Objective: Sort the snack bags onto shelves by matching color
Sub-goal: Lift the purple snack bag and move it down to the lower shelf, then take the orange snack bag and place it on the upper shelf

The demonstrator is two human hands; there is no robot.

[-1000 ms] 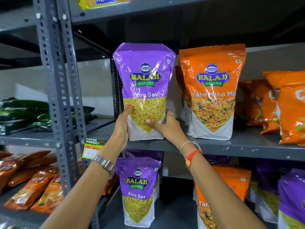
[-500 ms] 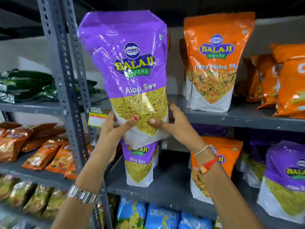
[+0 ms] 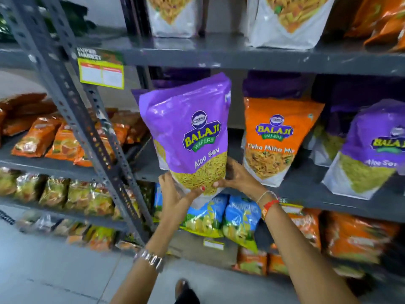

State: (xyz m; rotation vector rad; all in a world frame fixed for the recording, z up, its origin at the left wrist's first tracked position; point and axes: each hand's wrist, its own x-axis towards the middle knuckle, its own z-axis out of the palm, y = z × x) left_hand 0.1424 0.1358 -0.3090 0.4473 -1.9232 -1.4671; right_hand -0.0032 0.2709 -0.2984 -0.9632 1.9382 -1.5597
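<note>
I hold a purple Aloo Sev bag upright by its bottom edge, in front of the middle shelf. My left hand grips its lower left corner and my right hand its lower right. An orange Tikha Mitha Mix bag stands on that shelf just to the right. Further right stands another purple Aloo Sev bag. More purple bags stand behind in the shadow.
The upper shelf carries orange bags whose white bottoms show. A grey slotted upright with a price tag stands left of the held bag. Orange packets lie on the left rack. Blue packs sit on the shelf below.
Both hands lifted the purple bag off the upper shelf and brought it down to the level of the middle shelf. The view tilted downward with it.
</note>
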